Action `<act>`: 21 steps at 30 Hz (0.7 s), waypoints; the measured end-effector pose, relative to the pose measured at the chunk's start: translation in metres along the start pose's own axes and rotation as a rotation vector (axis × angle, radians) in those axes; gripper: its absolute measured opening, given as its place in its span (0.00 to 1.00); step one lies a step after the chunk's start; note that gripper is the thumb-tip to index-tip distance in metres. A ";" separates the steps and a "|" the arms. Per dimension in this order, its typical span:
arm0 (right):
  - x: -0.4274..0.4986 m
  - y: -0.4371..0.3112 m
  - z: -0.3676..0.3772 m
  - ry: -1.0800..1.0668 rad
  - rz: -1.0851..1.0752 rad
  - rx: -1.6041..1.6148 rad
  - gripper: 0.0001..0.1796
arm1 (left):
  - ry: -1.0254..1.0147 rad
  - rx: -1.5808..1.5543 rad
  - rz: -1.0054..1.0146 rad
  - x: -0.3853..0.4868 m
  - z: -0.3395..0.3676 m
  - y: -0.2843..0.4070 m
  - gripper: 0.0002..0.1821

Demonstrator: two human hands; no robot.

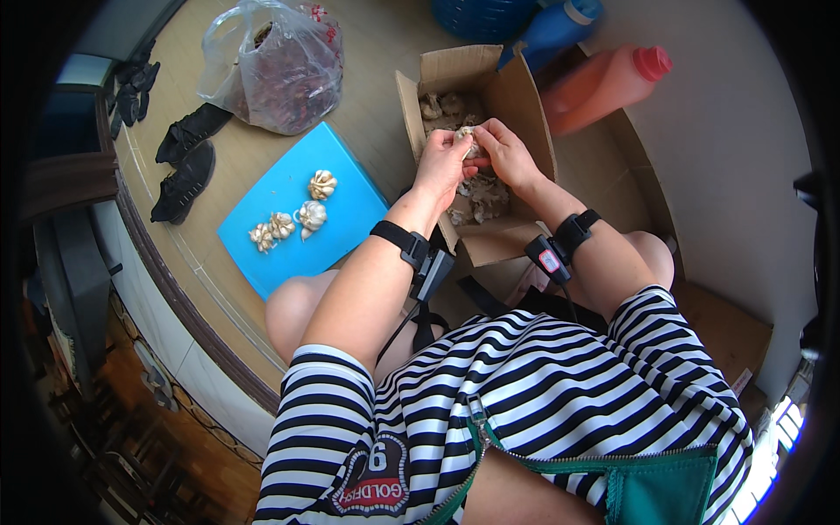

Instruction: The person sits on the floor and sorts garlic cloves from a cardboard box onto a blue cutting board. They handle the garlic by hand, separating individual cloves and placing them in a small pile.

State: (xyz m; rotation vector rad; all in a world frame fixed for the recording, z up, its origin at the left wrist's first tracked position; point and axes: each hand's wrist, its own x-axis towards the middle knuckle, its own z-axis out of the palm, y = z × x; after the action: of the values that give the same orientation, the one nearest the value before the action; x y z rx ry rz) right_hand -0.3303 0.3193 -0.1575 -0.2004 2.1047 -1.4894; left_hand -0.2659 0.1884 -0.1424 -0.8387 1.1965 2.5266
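Both my left hand [441, 164] and my right hand [508, 154] grip one garlic bulb [468, 140] between thumbs and fingers, above an open cardboard box [525, 111]. Papery garlic skins [482, 197] lie in the box, with more garlic bulbs [441, 106] at its far end, partly shaded. To the left of the box, a blue plastic board or lid [275, 177] rests on the floor. On it sit several garlic bulbs [311, 216] with their cloves showing, and a loose clove touches or lies close below one of them.
A clear plastic bag [289, 72] of dark reddish contents stands beyond the blue board. Black shoes [186, 177] lie at the left. Behind the box are a pink bottle with a red cap [604, 85], a blue bottle [558, 33] and a large blue container [482, 16]. A wall rises on the right.
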 end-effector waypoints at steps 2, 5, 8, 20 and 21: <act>0.002 0.006 0.000 -0.018 -0.024 0.075 0.12 | -0.027 -0.014 0.001 0.001 -0.001 0.000 0.13; -0.002 0.002 0.003 0.029 -0.012 0.150 0.16 | -0.061 -0.072 -0.015 0.001 -0.003 0.001 0.13; -0.002 0.007 0.002 0.111 0.024 0.175 0.16 | -0.088 -0.123 -0.019 0.001 0.002 -0.001 0.13; -0.022 -0.023 0.006 0.128 0.104 0.541 0.11 | -0.229 -0.329 -0.066 0.002 0.000 0.002 0.13; -0.022 -0.022 0.005 0.143 0.087 0.562 0.10 | -0.235 -0.343 -0.076 0.001 0.000 0.003 0.13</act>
State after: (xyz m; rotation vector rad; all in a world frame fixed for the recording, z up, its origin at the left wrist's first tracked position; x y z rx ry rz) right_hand -0.3133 0.3159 -0.1316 0.2100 1.6819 -2.0145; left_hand -0.2681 0.1869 -0.1413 -0.6165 0.6595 2.7143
